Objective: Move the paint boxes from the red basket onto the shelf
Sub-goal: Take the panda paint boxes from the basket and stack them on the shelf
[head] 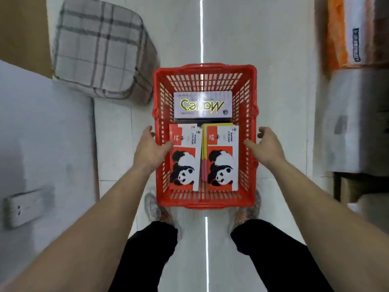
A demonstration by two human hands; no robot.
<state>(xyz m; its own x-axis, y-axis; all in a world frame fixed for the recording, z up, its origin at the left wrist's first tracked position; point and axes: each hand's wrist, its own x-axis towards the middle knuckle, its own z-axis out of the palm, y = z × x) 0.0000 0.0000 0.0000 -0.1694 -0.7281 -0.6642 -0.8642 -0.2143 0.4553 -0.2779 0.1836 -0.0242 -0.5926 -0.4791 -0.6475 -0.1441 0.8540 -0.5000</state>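
- My left hand and right hand grip the basket sides — thumbs inside.
- The left box and right box run away from me, pandas nearest; far box crosswise.

a grey plaid cushion lies on the pale tiled floor; a white socket at left

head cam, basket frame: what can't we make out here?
All head view.
- Box count: the yellow boxes lie mostly under the right panda box; anything deeper is covered.
- Grip: left hand and right hand straddle the red basket walls; hold unclear, blurred.
- Grey box: small print unreadable.
- Shelf: not identifiable; right-edge stacks blurred, cut off.
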